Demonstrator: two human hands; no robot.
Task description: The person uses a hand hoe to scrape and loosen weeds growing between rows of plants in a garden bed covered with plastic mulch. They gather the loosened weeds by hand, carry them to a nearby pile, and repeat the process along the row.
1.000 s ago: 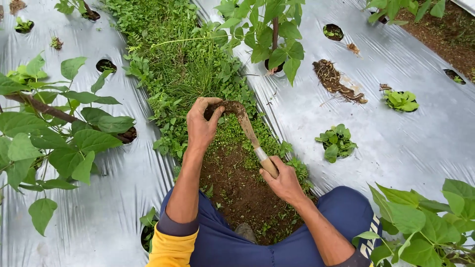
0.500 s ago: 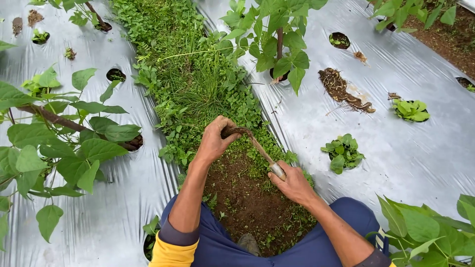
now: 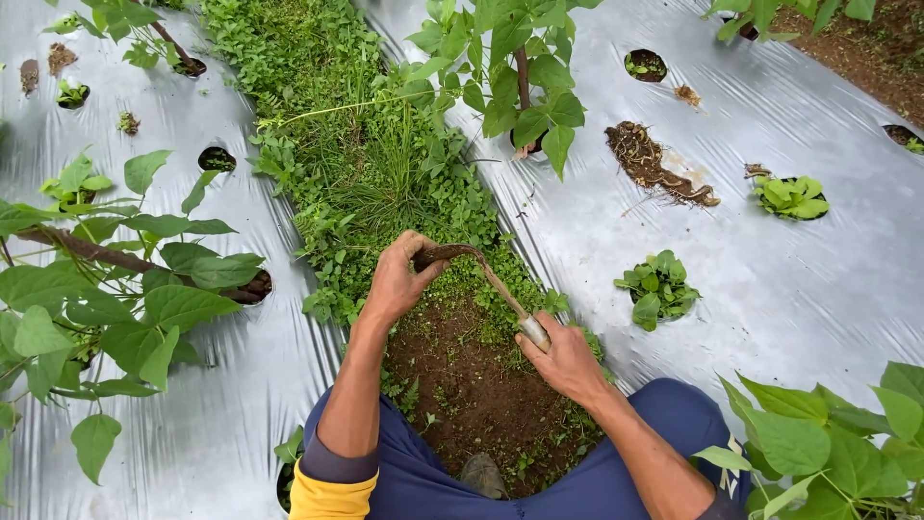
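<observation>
Right hand (image 3: 568, 364) grips the handle of a curved hand sickle (image 3: 481, 274); its blade tip lies under the closed left hand (image 3: 399, 279), over weeds (image 3: 385, 183) bordering bare soil (image 3: 472, 385).

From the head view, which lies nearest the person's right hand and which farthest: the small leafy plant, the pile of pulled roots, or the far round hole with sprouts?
1. small leafy plant, just right of the right hand
2. pile of pulled roots, farther up
3. round hole with sprouts, top

Small curved-bladed hand hoe (image 3: 486, 277) with brown shaft and metal collar, slanted above weedy soil strip (image 3: 385, 193), gripped at both ends.
</observation>
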